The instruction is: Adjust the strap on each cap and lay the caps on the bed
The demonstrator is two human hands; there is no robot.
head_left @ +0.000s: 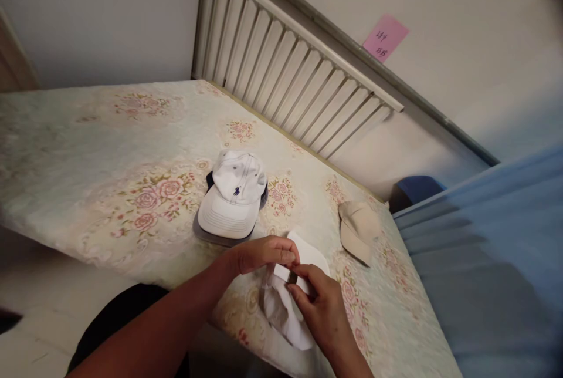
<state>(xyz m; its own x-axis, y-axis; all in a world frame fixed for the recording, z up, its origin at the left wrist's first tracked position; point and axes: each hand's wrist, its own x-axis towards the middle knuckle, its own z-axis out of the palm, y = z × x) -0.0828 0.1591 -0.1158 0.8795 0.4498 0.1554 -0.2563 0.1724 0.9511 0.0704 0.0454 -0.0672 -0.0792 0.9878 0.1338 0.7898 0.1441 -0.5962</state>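
Handles a white cap [281, 307] at the near edge of a table [105, 131] spread with a flower-patterned cloth, brim pointing away from the body, soft crown crumpled on the near side. Pinches the cap's white strap [281, 273] at a small, dark, metallic-looking buckle [292, 277] between right thumb and forefinger, with the rest of the right hand [325, 304] folded in behind. Comes in from the other side with the left hand [267, 253], fingers curled together and thumb laid against them, tips right at the strap's upper edge and just beside the right forefinger. Cannot tell whether to call this left contact a grip or only a touch. Cannot tell, either, how much of the cap to count as resting on the cloth. Has near the left hand, a little farther in, a stack topped by another white cap [237, 190] with a small dark-blue emblem, set over darker headwear [264, 199]. Has a beige cap [358, 231] lying off to the right, well apart from the stack. Faces a pale ribbed radiator [281, 70] beyond the far edge, a handwritten pink note [386, 37] above, and a blue curtain [475, 260] at right.
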